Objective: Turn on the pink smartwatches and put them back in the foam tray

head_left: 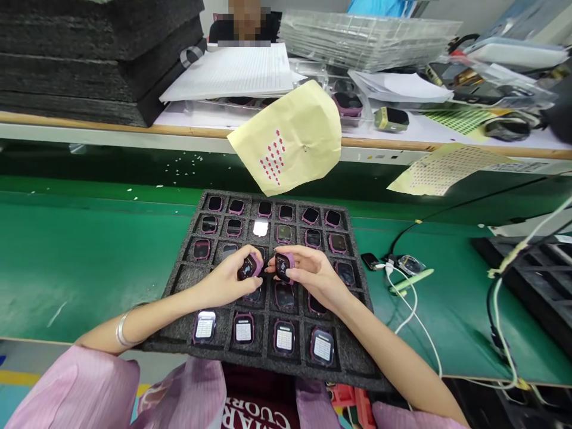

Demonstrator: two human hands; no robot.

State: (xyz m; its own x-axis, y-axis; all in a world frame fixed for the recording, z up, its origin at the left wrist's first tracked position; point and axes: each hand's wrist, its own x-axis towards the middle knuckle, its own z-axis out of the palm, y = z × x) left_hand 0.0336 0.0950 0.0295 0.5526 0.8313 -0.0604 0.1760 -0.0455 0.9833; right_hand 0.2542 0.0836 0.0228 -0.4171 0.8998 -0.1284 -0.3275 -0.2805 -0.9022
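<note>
My left hand (232,277) is closed around a purple smartwatch body (249,266), its dark screen showing a small pale mark. In my right hand (310,268), thumb and fingers grip a second purple smartwatch body (283,266), also with a lit mark on its dark face. Both are held close together above a black foam tray (179,301) with square compartments. Strapless watches sit in most of the visible compartments. Along the near row, several show white screens, such as this watch (243,328). One watch (260,227) farther back glows plain white. My hands and forearms hide some compartments.
Green worktable (89,250) surrounds the tray. To the right lie white cables (417,304), a green pen-like tool (413,280) and another black tray (527,286). A shelf edge (179,131) crosses behind, bearing black foam blocks (89,65), papers and a hanging yellow sticker sheet (299,137).
</note>
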